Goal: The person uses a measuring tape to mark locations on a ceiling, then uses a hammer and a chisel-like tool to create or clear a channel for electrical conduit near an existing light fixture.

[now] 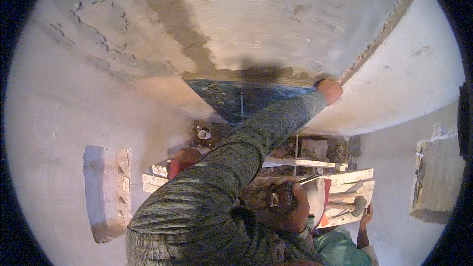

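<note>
My left arm, in a mottled grey sleeve, stretches across from the lower left to the upper right. My left hand [330, 92] is closed in a fist beside the plastered wall's corner edge [379, 34]. What it grips is hidden. A mottled dark-blue surface [236, 99] lies left of this hand, under a strip of dark wet plaster [266, 74]. Lower down, partly behind my sleeve, my right hand [296, 212] is curled near a dark object with a pale face [281, 199]. I cannot make out what the fingers hold.
Wooden planks [362, 177] cross below me. Near them a person in a green top [340, 247] has a hand [366, 215] beside a mallet-like tool [358, 205]. A white pipe end [204, 133] and something red [173, 168] show left. Recesses [106, 192] interrupt the side walls.
</note>
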`<action>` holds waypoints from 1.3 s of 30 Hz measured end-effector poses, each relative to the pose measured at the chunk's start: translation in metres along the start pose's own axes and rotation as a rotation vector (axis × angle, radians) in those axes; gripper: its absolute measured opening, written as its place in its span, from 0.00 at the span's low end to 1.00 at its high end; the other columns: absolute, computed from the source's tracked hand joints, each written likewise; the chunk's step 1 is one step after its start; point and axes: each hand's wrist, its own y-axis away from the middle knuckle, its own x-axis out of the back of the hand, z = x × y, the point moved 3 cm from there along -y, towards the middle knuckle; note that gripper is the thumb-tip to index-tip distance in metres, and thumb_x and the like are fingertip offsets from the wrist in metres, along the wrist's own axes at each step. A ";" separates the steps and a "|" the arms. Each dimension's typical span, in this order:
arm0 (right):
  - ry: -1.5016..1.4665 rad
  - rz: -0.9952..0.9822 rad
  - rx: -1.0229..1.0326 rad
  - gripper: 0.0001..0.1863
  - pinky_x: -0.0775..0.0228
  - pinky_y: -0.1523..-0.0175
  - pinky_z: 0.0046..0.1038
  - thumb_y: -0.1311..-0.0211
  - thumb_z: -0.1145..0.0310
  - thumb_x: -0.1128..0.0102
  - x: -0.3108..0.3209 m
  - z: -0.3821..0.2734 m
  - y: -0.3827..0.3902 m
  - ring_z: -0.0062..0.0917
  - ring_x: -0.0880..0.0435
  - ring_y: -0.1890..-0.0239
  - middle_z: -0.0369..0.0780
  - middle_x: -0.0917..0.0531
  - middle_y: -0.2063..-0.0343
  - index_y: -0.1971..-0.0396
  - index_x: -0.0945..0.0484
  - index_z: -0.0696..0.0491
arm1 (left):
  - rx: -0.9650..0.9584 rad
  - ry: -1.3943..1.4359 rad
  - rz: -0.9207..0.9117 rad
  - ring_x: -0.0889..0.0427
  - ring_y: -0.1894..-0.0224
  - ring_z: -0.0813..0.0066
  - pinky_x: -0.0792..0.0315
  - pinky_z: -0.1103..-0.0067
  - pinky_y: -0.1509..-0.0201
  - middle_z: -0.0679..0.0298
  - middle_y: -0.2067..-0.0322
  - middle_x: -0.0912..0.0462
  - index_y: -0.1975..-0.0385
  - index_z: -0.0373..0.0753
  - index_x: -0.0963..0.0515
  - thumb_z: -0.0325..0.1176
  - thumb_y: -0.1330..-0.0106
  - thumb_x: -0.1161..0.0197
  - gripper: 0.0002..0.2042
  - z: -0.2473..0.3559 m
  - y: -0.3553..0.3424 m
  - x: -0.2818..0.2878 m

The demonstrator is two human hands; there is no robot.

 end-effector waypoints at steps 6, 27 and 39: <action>0.111 0.134 0.106 0.23 0.26 0.55 0.38 0.33 0.50 0.56 0.034 0.007 0.007 0.39 0.20 0.60 0.49 0.19 0.61 0.58 0.27 0.57 | 0.048 0.172 0.018 0.14 0.69 0.52 0.21 0.59 0.69 0.48 0.72 0.16 0.74 0.34 0.17 0.31 0.45 0.42 0.09 0.009 -0.005 0.014; 0.955 0.160 0.063 0.22 0.28 0.57 0.36 0.38 0.53 0.50 -0.119 -0.087 -0.027 0.34 0.21 0.65 0.45 0.18 0.66 0.62 0.23 0.58 | -0.145 -0.374 0.747 0.47 0.32 0.45 0.54 0.43 0.32 0.48 0.32 0.47 0.33 0.46 0.40 0.56 0.47 0.34 0.42 -0.038 0.101 0.571; 1.287 0.372 -0.023 0.20 0.30 0.58 0.34 0.40 0.55 0.47 -0.272 -0.272 0.085 0.32 0.22 0.67 0.43 0.17 0.68 0.65 0.21 0.60 | 0.173 -0.377 0.649 0.47 0.32 0.55 0.48 0.48 0.34 0.55 0.35 0.43 0.34 0.49 0.37 0.50 0.44 0.34 0.36 -0.089 0.094 0.769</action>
